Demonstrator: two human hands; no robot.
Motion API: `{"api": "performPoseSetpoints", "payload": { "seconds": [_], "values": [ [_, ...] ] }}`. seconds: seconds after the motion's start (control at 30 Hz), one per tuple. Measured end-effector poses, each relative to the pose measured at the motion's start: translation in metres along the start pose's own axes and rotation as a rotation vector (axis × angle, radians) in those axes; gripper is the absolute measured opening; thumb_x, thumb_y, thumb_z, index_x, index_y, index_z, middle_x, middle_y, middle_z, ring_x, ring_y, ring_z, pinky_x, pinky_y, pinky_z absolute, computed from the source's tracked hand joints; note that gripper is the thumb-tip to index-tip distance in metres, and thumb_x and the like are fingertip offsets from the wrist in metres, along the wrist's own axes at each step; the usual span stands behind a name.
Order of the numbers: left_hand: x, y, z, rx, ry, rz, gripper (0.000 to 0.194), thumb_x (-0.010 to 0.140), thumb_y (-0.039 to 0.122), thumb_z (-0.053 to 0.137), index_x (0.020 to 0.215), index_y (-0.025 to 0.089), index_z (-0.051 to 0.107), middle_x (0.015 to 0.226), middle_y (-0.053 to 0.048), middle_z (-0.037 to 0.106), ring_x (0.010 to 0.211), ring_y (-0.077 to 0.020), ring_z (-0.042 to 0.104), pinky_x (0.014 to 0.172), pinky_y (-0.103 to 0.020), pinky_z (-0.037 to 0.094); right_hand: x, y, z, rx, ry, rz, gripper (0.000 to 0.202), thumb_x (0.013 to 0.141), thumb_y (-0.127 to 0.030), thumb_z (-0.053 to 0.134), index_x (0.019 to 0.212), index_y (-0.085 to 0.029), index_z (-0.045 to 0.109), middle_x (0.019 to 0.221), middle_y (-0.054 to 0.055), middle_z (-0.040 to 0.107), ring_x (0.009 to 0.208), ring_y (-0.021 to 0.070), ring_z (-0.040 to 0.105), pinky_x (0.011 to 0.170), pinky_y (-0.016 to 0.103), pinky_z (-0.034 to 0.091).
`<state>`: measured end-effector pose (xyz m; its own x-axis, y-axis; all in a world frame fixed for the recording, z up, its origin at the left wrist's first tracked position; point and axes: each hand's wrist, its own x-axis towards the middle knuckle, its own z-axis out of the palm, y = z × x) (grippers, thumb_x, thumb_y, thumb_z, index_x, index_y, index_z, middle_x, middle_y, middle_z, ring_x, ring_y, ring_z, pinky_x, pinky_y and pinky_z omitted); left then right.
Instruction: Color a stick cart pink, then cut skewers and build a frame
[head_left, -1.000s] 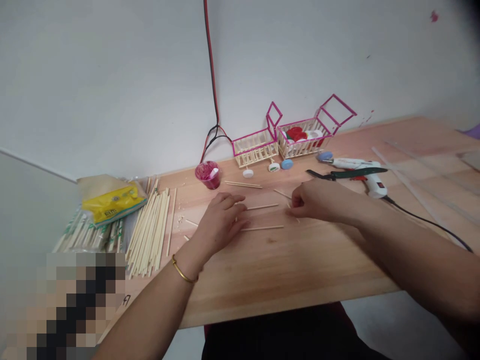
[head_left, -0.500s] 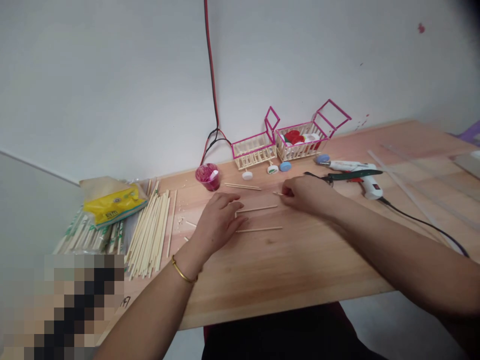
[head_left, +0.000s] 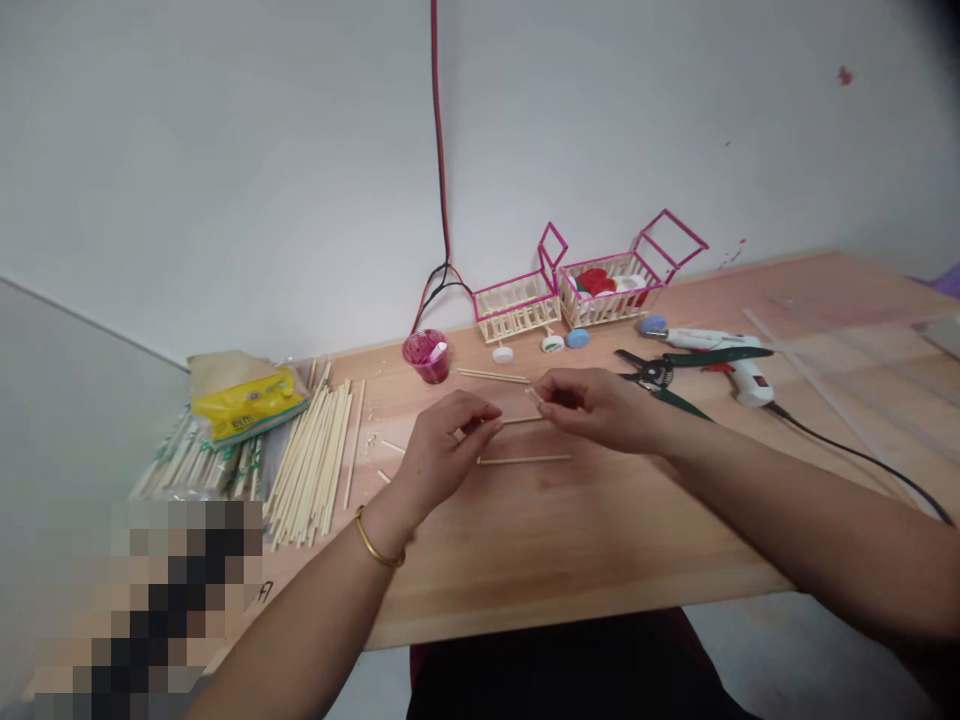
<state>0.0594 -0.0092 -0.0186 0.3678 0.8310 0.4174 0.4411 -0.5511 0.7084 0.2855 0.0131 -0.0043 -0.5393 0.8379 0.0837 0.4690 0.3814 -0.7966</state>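
Between my two hands runs a thin wooden stick (head_left: pixel 523 421). My left hand (head_left: pixel 448 445), with a gold bangle at the wrist, is closed with thumb and forefinger pinching its left end. My right hand (head_left: pixel 600 408) is closed at the other end, pinching a short stick piece (head_left: pixel 533 395) that pokes out past the fingertips; how the two pieces meet is hidden. Nearer to me, a second cut stick (head_left: pixel 525 460) lies on the wooden table (head_left: pixel 585 540). Beyond my hands lie a pair of cut sticks (head_left: pixel 493 376).
At left are a pile of sticks (head_left: pixel 311 460) and a yellow packet (head_left: pixel 251 405). A pink-stained cup (head_left: pixel 427 357) and two stick carts (head_left: pixel 517 308) with bottle-cap wheels stand by the wall. Pruning shears (head_left: pixel 656 372) and a corded glue gun (head_left: pixel 750 380) lie right.
My right hand has moved left with the short piece, up to the right end of the stick. My left thumb and forefinger have closed on its left end.
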Motion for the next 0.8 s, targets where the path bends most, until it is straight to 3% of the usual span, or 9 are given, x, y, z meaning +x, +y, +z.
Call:
{"api": "performPoseSetpoints", "payload": {
  "seconds": [0.1, 0.23, 0.37, 0.5, 0.63, 0.8],
  "values": [
    [-0.002, 0.009, 0.003, -0.194, -0.047, -0.126, 0.015, 0.081, 0.03, 0.064, 0.088, 0.016, 0.066, 0.083, -0.005, 0.065, 0.074, -0.0128, 0.058, 0.067, -0.026, 0.046, -0.005, -0.012, 0.015, 0.196, -0.075, -0.038, 0.017, 0.084, -0.033, 0.051, 0.079, -0.017, 0.052, 0.068, -0.003, 0.049, 0.06, 0.0092, 0.042, 0.056, 0.022, 0.035],
    [-0.004, 0.016, 0.003, -0.373, -0.041, -0.204, 0.016, 0.078, 0.032, 0.067, 0.083, 0.016, 0.066, 0.08, -0.004, 0.063, 0.075, -0.0135, 0.057, 0.07, -0.027, 0.046, -0.008, -0.021, 0.028, 0.305, -0.068, -0.033, 0.018, 0.083, -0.034, 0.054, 0.078, -0.017, 0.052, 0.068, -0.003, 0.047, 0.059, 0.0084, 0.041, 0.054, 0.022, 0.034],
    [0.0, 0.028, -0.001, -0.473, -0.015, -0.244, 0.016, 0.076, 0.03, 0.069, 0.076, 0.015, 0.064, 0.074, -0.002, 0.061, 0.07, -0.0118, 0.055, 0.067, -0.025, 0.044, -0.008, -0.026, 0.032, 0.427, -0.06, -0.038, 0.021, 0.084, -0.037, 0.057, 0.08, -0.017, 0.051, 0.066, -0.004, 0.047, 0.058, 0.0075, 0.04, 0.051, 0.021, 0.033],
    [0.007, 0.041, -0.006, -0.46, -0.032, -0.245, 0.015, 0.076, 0.029, 0.067, 0.074, 0.015, 0.064, 0.071, -0.001, 0.061, 0.067, -0.011, 0.054, 0.065, -0.024, 0.043, -0.007, -0.027, 0.037, 0.516, -0.02, -0.086, 0.02, 0.082, -0.035, 0.06, 0.084, -0.019, 0.049, 0.071, -0.003, 0.052, 0.063, 0.0092, 0.049, 0.056, 0.023, 0.043],
    [0.009, 0.036, -0.019, -0.361, 0.011, -0.261, 0.019, 0.079, 0.034, 0.062, 0.074, 0.015, 0.062, 0.068, 0.0, 0.059, 0.064, -0.0109, 0.052, 0.062, -0.024, 0.041, -0.008, -0.028, 0.04, 0.366, 0.026, -0.139, 0.019, 0.083, -0.028, 0.058, 0.096, -0.02, 0.047, 0.08, 0.0, 0.058, 0.067, 0.0108, 0.054, 0.06, 0.025, 0.046],
    [0.0, -0.002, -0.036, -0.039, 0.153, -0.25, 0.017, 0.08, 0.032, 0.06, 0.073, 0.016, 0.062, 0.066, 0.001, 0.058, 0.063, -0.0108, 0.049, 0.061, -0.023, 0.036, -0.011, -0.038, 0.032, -0.074, -0.012, -0.233, 0.023, 0.085, -0.023, 0.051, 0.108, -0.019, 0.05, 0.089, 0.005, 0.064, 0.074, 0.0136, 0.057, 0.068, 0.029, 0.047]
  ]
}}
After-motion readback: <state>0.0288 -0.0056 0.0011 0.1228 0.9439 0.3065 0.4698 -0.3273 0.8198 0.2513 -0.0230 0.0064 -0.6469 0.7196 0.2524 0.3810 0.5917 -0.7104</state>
